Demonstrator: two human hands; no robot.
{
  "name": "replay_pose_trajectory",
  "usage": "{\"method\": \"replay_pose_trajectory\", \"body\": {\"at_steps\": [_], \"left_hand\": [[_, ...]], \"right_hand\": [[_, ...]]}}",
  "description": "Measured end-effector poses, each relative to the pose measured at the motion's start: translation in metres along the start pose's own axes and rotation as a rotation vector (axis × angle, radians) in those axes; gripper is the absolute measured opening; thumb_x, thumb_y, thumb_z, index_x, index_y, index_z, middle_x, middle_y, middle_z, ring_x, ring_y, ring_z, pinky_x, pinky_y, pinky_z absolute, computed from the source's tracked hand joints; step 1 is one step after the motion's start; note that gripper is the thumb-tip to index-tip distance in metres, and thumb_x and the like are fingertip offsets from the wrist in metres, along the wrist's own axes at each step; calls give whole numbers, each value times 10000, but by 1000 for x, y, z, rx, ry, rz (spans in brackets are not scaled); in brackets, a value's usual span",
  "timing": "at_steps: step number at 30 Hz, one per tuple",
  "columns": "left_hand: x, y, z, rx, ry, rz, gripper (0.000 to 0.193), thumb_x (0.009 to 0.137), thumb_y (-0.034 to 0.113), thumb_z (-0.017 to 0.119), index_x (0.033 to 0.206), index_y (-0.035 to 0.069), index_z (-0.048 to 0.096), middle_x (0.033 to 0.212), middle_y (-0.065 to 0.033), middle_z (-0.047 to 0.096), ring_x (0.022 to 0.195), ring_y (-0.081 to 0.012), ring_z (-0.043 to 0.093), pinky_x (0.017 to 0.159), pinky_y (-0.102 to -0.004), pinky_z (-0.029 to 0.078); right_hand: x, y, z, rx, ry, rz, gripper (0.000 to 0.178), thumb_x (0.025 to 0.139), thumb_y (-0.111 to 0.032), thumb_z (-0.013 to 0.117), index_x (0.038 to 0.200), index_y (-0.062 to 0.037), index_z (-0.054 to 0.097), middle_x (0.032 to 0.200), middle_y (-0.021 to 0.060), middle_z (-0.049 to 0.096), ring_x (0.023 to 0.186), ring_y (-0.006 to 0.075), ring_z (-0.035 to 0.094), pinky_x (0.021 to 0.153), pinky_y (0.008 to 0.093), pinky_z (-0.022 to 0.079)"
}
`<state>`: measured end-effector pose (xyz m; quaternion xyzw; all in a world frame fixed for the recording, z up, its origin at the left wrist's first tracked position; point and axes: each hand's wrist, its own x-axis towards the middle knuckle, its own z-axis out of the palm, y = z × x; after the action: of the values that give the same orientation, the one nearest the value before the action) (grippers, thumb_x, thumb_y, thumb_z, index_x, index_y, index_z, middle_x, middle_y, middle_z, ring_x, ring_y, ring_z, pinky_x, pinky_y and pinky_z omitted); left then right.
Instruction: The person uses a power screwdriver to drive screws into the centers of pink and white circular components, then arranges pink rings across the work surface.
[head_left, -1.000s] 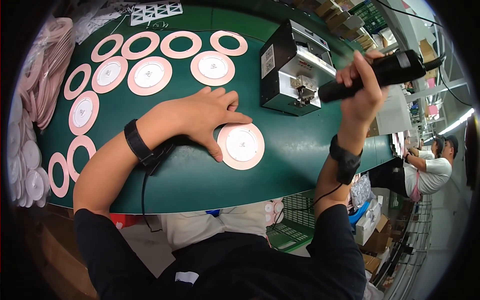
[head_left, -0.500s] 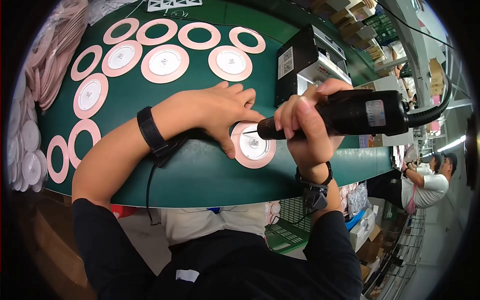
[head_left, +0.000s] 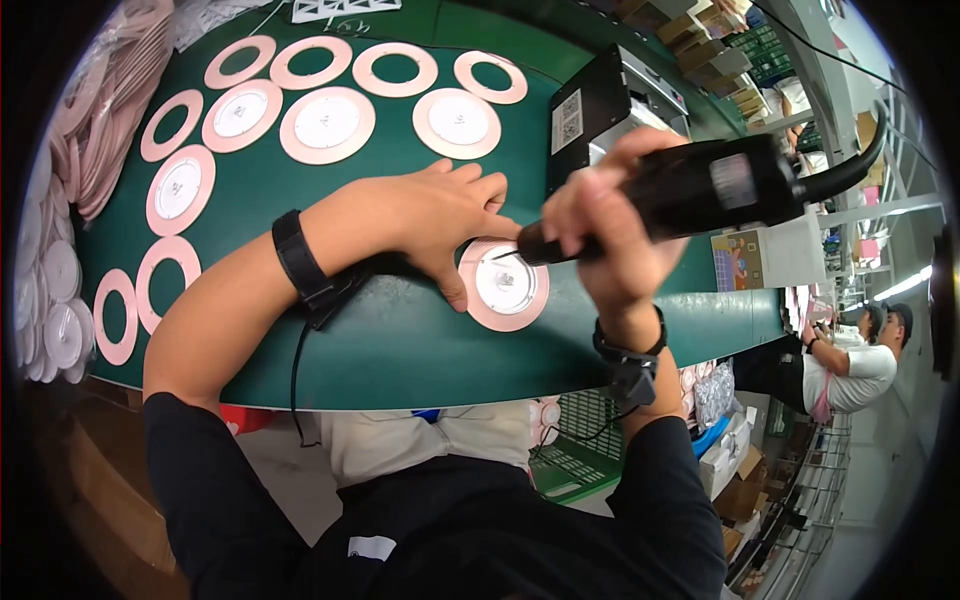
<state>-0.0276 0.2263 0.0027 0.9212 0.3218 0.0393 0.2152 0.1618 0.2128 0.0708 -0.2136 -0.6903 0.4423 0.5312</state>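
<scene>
A black corded electric screwdriver (head_left: 700, 190) is wrapped in my right hand (head_left: 615, 225), which is smeared by motion. Its thin bit points left over a round disc (head_left: 505, 300) with a pink ring and a white centre; whether the tip touches the disc I cannot tell. My left hand (head_left: 445, 215) rests on the green table, thumb and forefinger bracing the disc's rim on its left and far sides. The other fingers are bent on the tabletop. Beyond my left hand lie similar pink-and-white discs (head_left: 458, 124).
Hollow pink rings (head_left: 395, 70) line the table's far and left sides. Stacked pink rings (head_left: 120, 100) and white discs (head_left: 62, 270) stand at the left edge. A black machine (head_left: 600, 110) sits behind my right hand. A green crate (head_left: 590, 430) is below the table; another person (head_left: 850, 360) is at right.
My right hand has shifted slightly up and left, and the back end of the screwdriver has swung farther away. My left hand still braces the disc.
</scene>
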Motion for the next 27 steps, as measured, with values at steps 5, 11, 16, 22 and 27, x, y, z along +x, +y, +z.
{"method": "replay_pose_trajectory", "body": {"at_steps": [5, 11, 16, 22, 27], "left_hand": [[2, 2, -8, 4, 3, 6, 924, 579, 471, 900, 1402, 192, 586, 1197, -90, 495, 1095, -262, 486, 915, -342, 372], [2, -4, 0, -6, 41, 33, 967, 564, 498, 901, 1422, 200, 572, 1202, -97, 496, 1114, -261, 478, 923, -357, 376], [3, -3, -2, -2, 44, 45, 984, 563, 493, 905, 1436, 199, 558, 1195, -97, 495, 1097, -262, 487, 930, -343, 374], [3, -5, 0, -11, 41, 33, 957, 567, 490, 901, 1417, 195, 578, 1189, -98, 506, 1119, -263, 476, 911, -348, 372], [2, -4, -3, -13, 38, 26, 958, 568, 480, 903, 1423, 199, 572, 1177, -92, 497, 1109, -263, 476, 914, -352, 373]], "right_hand": [[35, -37, -59, -54, 281, -207, 337, 910, -34, 607, 1228, -35, 496, 634, 37, 453, 518, 138, 451, 566, 330, 440], [53, -19, -87, -106, 387, -140, 249, 888, -29, 654, 1109, -58, 541, 649, 31, 445, 537, 140, 457, 582, 339, 436], [48, -34, -93, -55, 402, -152, 232, 862, -7, 681, 1040, -70, 546, 657, 32, 449, 535, 145, 458, 585, 338, 436], [53, -20, -94, -112, 378, -139, 219, 858, -16, 687, 1018, -72, 549, 668, 34, 461, 529, 152, 458, 575, 337, 426], [26, -38, -75, -9, 291, -44, 240, 886, -35, 632, 1093, -64, 513, 647, 22, 424, 487, 140, 423, 533, 325, 420]]}}
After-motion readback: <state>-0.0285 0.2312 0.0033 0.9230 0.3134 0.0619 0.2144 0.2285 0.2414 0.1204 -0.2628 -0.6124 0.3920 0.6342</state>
